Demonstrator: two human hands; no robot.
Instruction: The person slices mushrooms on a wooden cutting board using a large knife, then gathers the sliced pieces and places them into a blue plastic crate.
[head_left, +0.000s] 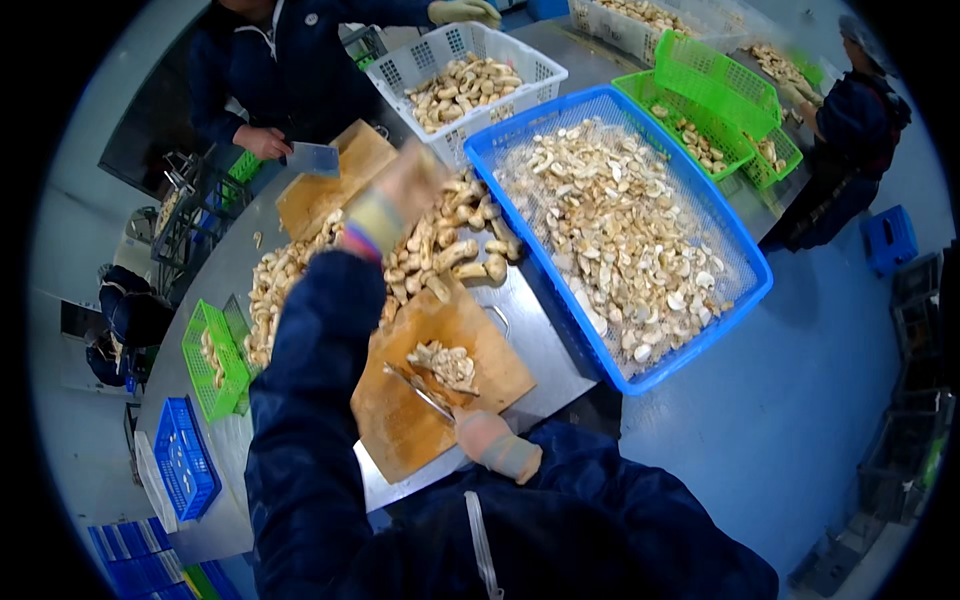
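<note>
My right hand grips a knife, whose blade shows nearly edge-on over a wooden cutting board. Beside the blade lies a small heap of sliced mushrooms. My left hand is stretched forward over the pile of whole, thick-stemmed mushrooms. It is motion-blurred, so whether it holds anything is unclear. To the right, a blue-rimmed mesh tray contains many mushroom slices.
Across the table a person holds a cleaver by another board. A white crate of mushrooms and green baskets stand beyond. Another green basket and a blue basket are left. Another person stands far right.
</note>
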